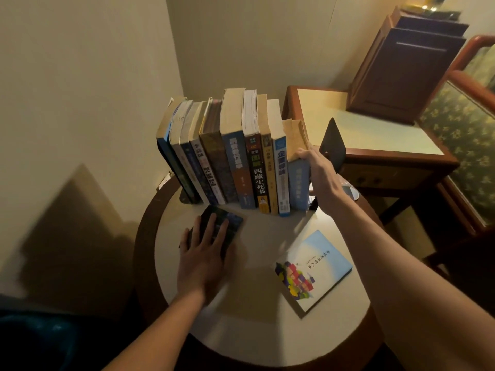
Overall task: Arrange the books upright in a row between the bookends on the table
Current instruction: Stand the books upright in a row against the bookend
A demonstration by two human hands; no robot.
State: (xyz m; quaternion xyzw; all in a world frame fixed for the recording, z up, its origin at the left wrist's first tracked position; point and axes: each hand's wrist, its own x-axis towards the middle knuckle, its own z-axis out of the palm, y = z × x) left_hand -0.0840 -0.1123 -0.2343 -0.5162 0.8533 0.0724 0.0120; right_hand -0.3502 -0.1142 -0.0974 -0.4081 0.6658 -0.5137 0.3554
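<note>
From the head camera, a round table point(267, 330) with a pale top and a dark wooden rim fills the lower middle. At the table's 12 o'clock stands a row of books point(235, 162), spines facing the viewer and leaning slightly to the left. The left bookend point(185, 197) shows as a dark piece at the foot of the row's left end. The right bookend point(332, 145), a black upright plate, stands at about 1 o'clock, apart from the row.

The right hand point(320, 180) is at the right end of the row. Its thumb is curled over the top front edge of the last book, a pale blue book point(298, 183), and its palm lies against the book's right side, gripping it upright.

The left hand point(203, 253), at 10 o'clock, lies flat with its fingers straight and spread on a dark book point(230, 223) that lies on the tabletop just in front of the row.

At 4 o'clock a thin book with a colourful cover point(313, 269) lies flat, well apart from both hands.

Beyond the table, at 2 o'clock, stands a wooden side table point(375, 129).
</note>
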